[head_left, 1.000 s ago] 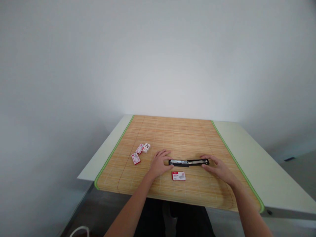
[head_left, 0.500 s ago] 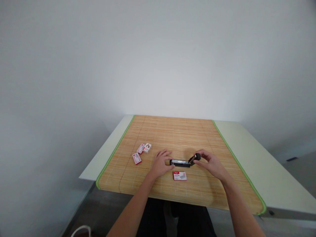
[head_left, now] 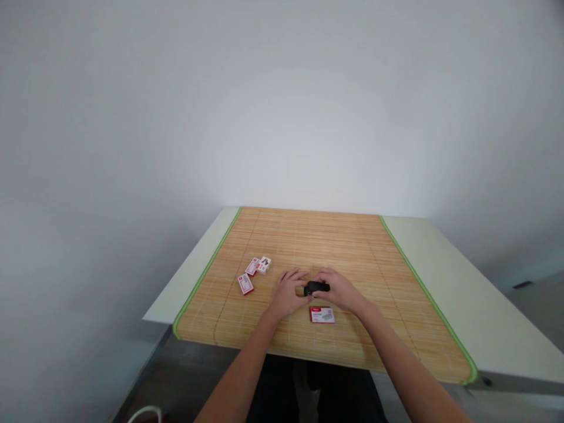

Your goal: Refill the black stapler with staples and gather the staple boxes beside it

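Observation:
A black stapler (head_left: 316, 288) lies on the bamboo mat (head_left: 326, 247), folded closed, only its left end showing between my hands. My left hand (head_left: 287, 292) rests flat on the mat with fingers spread, its fingertips touching the stapler's left end. My right hand (head_left: 340, 291) covers the stapler from above, fingers curled over it and pressing it down. A red and white staple box (head_left: 321, 315) lies just in front of my hands.
Three small red and white staple boxes lie at the left: one (head_left: 245, 284) alone, two others (head_left: 258, 265) side by side. The mat has green edging and lies on a pale table (head_left: 445, 264). A white wall stands behind. A white cable (head_left: 143, 413) shows on the floor.
The stapler lay opened out flat; my right hand swung its right half up and over to the left, folding it closed. My left hand stayed at the stapler's left end.

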Demonstrator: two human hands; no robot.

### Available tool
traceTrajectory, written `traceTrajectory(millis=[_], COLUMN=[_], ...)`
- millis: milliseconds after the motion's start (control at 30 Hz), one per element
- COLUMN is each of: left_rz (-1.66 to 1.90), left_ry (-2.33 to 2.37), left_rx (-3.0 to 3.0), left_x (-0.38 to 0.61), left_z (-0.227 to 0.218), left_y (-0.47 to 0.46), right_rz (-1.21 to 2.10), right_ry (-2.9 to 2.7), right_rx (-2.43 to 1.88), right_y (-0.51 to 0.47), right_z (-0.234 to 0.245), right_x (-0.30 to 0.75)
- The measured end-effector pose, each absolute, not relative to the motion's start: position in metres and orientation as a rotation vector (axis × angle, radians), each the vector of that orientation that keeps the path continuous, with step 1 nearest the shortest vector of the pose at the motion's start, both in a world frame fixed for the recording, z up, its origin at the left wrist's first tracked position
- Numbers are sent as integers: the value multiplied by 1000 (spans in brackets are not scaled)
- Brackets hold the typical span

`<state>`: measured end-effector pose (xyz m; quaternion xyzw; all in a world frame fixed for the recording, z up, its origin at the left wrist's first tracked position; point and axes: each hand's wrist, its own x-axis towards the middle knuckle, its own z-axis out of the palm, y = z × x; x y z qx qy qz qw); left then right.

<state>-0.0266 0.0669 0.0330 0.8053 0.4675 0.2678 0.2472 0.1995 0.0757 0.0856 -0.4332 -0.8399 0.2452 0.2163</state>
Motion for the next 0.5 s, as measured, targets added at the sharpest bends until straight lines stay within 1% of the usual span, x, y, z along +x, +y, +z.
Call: traceTrajectory(millis=[200,400,500], left_rz=[790,1077,999], left_ry=[1257,1387,1279], left_rx=[2188,1981,2092], left_x=[-26,-25,-23], left_z=[35,44,53], left_y=[67,33,9], right_rz=[759,864,800], right_ry=[-2152,-1902,-1854], right_rx=[-1197,-1329,-1347], right_y=[59,29,21], right_z=[68,45,38], right_x=[225,259,264])
